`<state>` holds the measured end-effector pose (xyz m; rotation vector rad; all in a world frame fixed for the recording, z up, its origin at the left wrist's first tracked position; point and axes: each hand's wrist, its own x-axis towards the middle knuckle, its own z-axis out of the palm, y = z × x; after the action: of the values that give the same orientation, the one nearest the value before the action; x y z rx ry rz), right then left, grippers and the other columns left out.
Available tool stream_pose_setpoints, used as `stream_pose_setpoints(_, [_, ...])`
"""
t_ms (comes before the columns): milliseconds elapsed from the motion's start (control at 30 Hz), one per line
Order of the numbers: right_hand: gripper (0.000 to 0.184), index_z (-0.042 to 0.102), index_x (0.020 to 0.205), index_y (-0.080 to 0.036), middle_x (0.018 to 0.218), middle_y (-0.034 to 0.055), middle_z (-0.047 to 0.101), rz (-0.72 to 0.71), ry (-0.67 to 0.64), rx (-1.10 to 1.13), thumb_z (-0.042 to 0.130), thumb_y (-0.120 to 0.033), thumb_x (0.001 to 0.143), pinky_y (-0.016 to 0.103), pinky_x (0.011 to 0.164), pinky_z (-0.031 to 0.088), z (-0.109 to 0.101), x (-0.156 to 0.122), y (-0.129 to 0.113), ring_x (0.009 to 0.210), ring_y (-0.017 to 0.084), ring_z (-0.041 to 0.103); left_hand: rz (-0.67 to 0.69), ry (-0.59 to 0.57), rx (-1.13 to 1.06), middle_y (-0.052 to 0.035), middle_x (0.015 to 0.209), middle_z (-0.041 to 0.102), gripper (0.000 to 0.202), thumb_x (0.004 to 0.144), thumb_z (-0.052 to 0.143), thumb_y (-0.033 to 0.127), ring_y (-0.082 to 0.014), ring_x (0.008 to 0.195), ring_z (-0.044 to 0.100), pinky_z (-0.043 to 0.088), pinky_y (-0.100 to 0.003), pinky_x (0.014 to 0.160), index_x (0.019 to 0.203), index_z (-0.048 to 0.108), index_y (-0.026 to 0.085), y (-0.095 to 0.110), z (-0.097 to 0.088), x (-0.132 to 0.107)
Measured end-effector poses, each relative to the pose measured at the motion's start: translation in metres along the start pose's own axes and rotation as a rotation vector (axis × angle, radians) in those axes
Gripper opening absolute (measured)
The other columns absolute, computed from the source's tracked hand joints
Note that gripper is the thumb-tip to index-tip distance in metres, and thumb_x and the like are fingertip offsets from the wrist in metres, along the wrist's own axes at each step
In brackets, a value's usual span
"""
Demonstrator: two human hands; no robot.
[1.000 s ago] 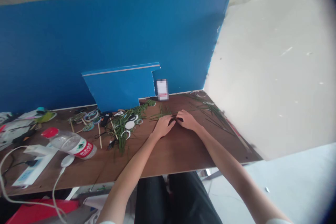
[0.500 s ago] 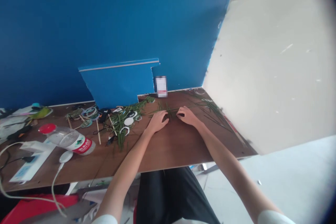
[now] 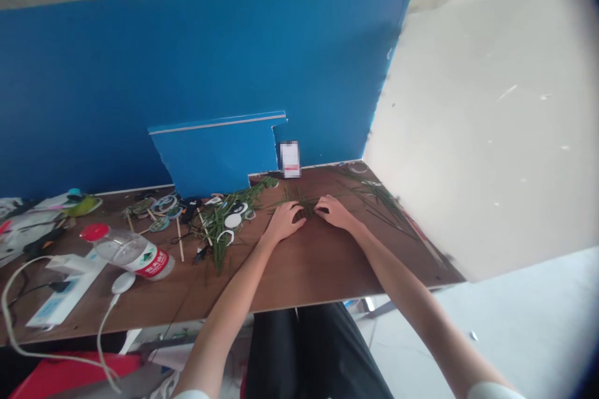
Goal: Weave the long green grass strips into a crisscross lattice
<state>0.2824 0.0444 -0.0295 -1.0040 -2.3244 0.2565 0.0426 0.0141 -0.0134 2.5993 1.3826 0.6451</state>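
We see thin green strips [image 3: 306, 205] on the brown table [image 3: 318, 271], just past the fingers and in the gap between the two hands. Some strips cross over each other there. The left hand [image 3: 284, 221] is on one side, palm down, with its fingers bent and a small gap by its thumb. The right hand [image 3: 333, 211] is on the other side, with its fingers curled in. The hands are near each other but do not touch. We can't tell if either one is pinching a strip, because the fingertips are too small and dark to see well.

The hands hide some of the strips, so we can't see where they all end. More long leaves [image 3: 386, 215] lie to the right, and a messy green pile [image 3: 219, 224] lies to the left. The white card [image 3: 291, 159] at the back is all blurry squares, so we can't read it. Both arms are cut off at the bottom, by the white sleeves [image 3: 491, 390].
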Motion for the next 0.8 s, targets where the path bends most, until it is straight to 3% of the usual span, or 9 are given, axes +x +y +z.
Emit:
stream_pose_setpoints(267, [0.009, 0.068, 0.089, -0.022, 0.092, 0.0041, 0.066, 0.056, -0.035, -0.115, 0.061, -0.027, 0.089, 0.037, 0.098, 0.037, -0.006, 0.0, -0.006, 0.094, 0.02, 0.059, -0.019, 0.036, -0.069, -0.0098, 0.132, 0.059, 0.042, 0.088, 0.062, 0.038, -0.026, 0.125, 0.052, 0.041, -0.043, 0.106, 0.126, 0.056, 0.021, -0.005, 0.003, 0.001])
stream_pose_setpoints(567, [0.009, 0.064, 0.084, -0.022, 0.089, 0.0037, 0.065, 0.062, -0.094, -0.149, 0.057, -0.017, 0.087, 0.034, 0.093, 0.038, -0.013, -0.002, -0.005, 0.091, 0.019, 0.057, -0.018, 0.047, -0.078, -0.0097, 0.13, 0.061, 0.033, 0.089, 0.061, 0.037, -0.025, 0.124, 0.055, 0.041, -0.041, 0.108, 0.117, 0.062, 0.02, -0.005, 0.003, 0.003])
stream_pose_setpoints(800, [0.012, 0.062, 0.085, -0.02, 0.09, 0.0046, 0.063, 0.024, -0.087, -0.167, 0.052, -0.018, 0.091, 0.031, 0.09, 0.038, -0.015, -0.001, -0.006, 0.089, 0.019, 0.055, -0.03, 0.054, -0.061, -0.0067, 0.129, 0.063, 0.03, 0.1, 0.041, 0.033, -0.0206, 0.124, 0.054, 0.04, -0.039, 0.109, 0.112, 0.066, 0.021, -0.011, 0.008, 0.005])
